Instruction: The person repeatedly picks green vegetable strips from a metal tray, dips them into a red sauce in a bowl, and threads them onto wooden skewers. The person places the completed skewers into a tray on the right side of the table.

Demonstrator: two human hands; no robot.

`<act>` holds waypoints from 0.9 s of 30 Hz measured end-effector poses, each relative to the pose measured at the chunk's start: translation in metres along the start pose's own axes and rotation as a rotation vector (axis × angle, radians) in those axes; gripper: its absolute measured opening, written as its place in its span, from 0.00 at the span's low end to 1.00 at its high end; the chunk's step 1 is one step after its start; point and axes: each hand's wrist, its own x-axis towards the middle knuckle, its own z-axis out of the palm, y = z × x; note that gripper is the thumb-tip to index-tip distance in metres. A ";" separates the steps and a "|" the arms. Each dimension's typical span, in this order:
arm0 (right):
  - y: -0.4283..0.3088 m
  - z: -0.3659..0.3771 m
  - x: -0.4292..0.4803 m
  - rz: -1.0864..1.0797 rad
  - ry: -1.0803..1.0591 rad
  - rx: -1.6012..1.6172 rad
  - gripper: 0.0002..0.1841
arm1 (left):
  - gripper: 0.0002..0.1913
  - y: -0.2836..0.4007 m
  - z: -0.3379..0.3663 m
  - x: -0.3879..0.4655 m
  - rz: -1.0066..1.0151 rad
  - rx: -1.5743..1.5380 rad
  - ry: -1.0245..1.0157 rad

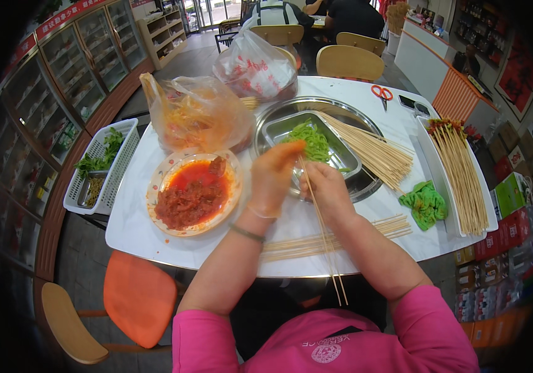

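Observation:
My left hand (273, 175), in a thin clear plastic glove stained orange, has its fingertips at the upper ends of two bamboo skewers (323, 233). My right hand (327, 189), bare, grips those skewers just below, and they slant down past the table edge. Whatever sits at their tips is hidden by the fingers. Beyond both hands lies a heap of green vegetable strips (310, 140) in a rectangular steel pan (271, 126), set in a round steel tray (336, 105). A plate of red sauced meat pieces (189, 200) stands to the left. Loose skewers (290, 249) lie under my forearms.
Two knotted plastic bags (201, 114) stand behind the plate. At right are a skewer bundle (369, 149), a green cloth (425, 205), red-handled scissors (382, 93) and a white bin of loaded skewers (457, 177). A white basket (129, 144) flanks the table's left side. People sit farther back.

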 end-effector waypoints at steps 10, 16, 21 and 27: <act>-0.010 -0.015 -0.008 0.033 -0.047 0.112 0.14 | 0.32 0.002 -0.002 0.004 -0.058 -0.014 -0.033; -0.050 -0.026 -0.030 -0.044 -0.075 0.080 0.14 | 0.27 -0.005 -0.011 0.009 -0.125 -0.192 0.027; -0.125 -0.070 -0.055 -0.163 -0.065 -0.238 0.14 | 0.23 -0.009 -0.013 0.006 -0.157 -0.218 0.022; -0.231 -0.180 -0.061 -0.608 0.368 -0.725 0.11 | 0.20 0.000 -0.011 0.006 -0.166 -0.203 -0.003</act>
